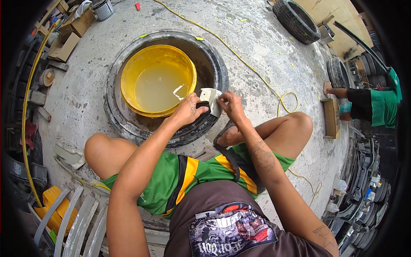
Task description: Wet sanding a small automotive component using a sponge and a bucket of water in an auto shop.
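Blotchy concrete [265,43] spreads beyond a curved, whitish piece [209,94].

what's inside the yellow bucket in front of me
Inside the yellow bucket is cloudy, pale liquid, with its surface below the rim and a bright patch toward the right. The murk covers the bottom, so anything lying there can't be seen.

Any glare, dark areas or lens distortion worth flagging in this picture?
Head view: a bright white reflection on the cloudy water in the yellow bucket; head view: black surround at the rim, detail dim around the co-worker at far right; head view: the long yellow strip at left looks bowed, consistent with fisheye distortion.
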`<control>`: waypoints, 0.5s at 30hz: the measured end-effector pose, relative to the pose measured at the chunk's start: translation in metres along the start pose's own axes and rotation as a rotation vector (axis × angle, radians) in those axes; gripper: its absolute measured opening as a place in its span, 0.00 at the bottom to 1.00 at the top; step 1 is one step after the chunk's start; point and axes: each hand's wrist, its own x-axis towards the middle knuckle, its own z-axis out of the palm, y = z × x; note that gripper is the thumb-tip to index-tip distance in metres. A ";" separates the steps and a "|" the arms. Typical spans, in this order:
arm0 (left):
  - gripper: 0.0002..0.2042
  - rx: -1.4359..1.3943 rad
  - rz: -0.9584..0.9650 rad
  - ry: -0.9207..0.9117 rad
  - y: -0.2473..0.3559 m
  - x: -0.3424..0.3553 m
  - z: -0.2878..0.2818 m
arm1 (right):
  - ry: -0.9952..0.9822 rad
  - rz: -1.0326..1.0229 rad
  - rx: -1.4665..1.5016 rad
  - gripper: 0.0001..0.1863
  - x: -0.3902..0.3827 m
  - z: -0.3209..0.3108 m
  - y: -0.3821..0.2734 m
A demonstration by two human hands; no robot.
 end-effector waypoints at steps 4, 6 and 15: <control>0.22 -0.002 -0.069 -0.030 0.004 -0.001 -0.006 | 0.070 0.152 -0.107 0.07 0.045 -0.007 0.016; 0.21 0.010 -0.070 -0.027 0.002 -0.001 -0.004 | 0.047 0.175 -0.070 0.09 0.071 -0.012 0.031; 0.20 -0.017 -0.003 0.008 0.001 -0.003 0.001 | 0.092 0.060 -0.183 0.12 0.133 -0.001 0.075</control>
